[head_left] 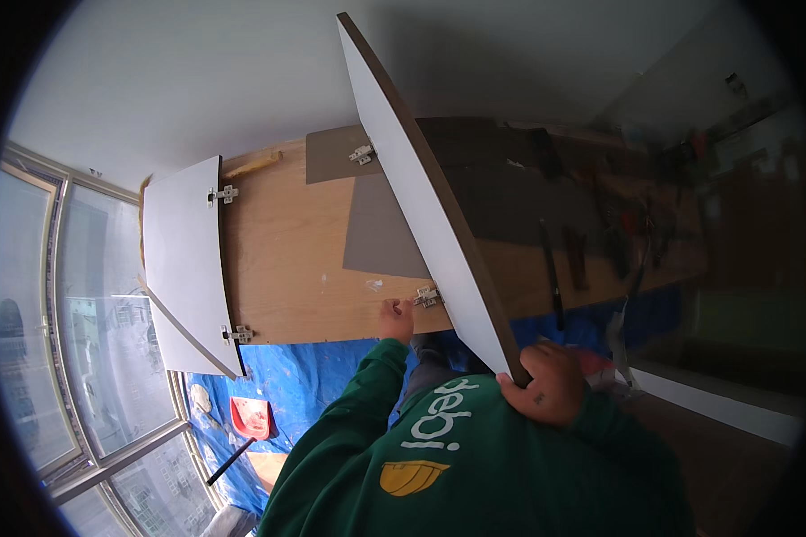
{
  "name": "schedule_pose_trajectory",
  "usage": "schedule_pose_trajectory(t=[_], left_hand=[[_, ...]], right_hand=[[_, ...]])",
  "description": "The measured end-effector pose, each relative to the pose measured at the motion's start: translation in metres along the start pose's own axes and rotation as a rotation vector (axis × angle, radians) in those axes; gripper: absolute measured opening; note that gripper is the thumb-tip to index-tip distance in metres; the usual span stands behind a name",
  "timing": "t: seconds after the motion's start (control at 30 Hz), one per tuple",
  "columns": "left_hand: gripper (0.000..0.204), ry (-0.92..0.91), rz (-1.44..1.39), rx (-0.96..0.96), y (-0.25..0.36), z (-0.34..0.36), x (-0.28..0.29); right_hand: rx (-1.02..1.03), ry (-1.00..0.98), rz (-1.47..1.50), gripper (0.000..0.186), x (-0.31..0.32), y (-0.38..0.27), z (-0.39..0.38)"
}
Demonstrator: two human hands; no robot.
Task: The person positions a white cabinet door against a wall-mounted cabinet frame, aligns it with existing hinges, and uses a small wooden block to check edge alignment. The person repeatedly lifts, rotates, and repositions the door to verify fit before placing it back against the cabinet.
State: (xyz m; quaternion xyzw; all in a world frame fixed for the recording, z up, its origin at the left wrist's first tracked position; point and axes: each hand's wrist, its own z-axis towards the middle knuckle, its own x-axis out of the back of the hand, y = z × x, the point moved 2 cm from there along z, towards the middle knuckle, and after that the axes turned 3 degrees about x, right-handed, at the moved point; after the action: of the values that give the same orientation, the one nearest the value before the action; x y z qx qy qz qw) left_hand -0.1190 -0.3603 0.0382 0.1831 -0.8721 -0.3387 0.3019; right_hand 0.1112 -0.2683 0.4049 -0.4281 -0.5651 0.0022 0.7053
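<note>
A white cabinet door (425,210) with a brown edge stands tilted up on its long side on the wooden worktop. My right hand (551,383) grips its near corner, thumb on the white face. Two metal hinges are fixed to this door: a near hinge (427,296) and a far hinge (361,155). Just left of the near hinge is my left hand (397,319), its fingers curled together. Whether something small is pinched in them is too small to tell. A second white door (184,259) lies at the left, with an upper hinge (222,194) and a lower hinge (237,335).
Grey-brown sheets (385,233) lie on the wooden worktop (282,259). Dark tools (613,242) are spread in shadow at the right. Blue sheeting (304,371) covers the floor, with a red dustpan (252,418) on it. Windows (107,304) line the left side.
</note>
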Motion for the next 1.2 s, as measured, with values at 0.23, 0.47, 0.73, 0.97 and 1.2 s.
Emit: schedule_pose_trajectory(t=[0.23,0.47,0.73,0.97,1.2], left_hand=[[0.068,0.152,-0.3,-0.838,0.199,-0.094,0.062],[0.088,-0.006,-0.032,-1.01,0.297,-0.134,0.057],[0.092,0.106,0.045,-1.131,0.299,-0.126,0.033],[0.092,0.183,0.114,-0.99,0.297,-0.127,0.022],[0.093,0.136,0.008,-0.85,0.27,-0.176,0.01]], right_hand=[[0.031,0.016,0.025,0.032,-0.007,0.001,-0.001],[-0.087,-0.109,0.118,0.047,-0.005,0.008,-0.008],[-0.29,-0.218,0.45,0.045,0.009,0.063,-0.062],[-0.638,-0.11,0.51,0.048,-0.036,0.214,-0.135],[-0.858,-0.113,0.515,0.039,-0.103,0.362,-0.229]])
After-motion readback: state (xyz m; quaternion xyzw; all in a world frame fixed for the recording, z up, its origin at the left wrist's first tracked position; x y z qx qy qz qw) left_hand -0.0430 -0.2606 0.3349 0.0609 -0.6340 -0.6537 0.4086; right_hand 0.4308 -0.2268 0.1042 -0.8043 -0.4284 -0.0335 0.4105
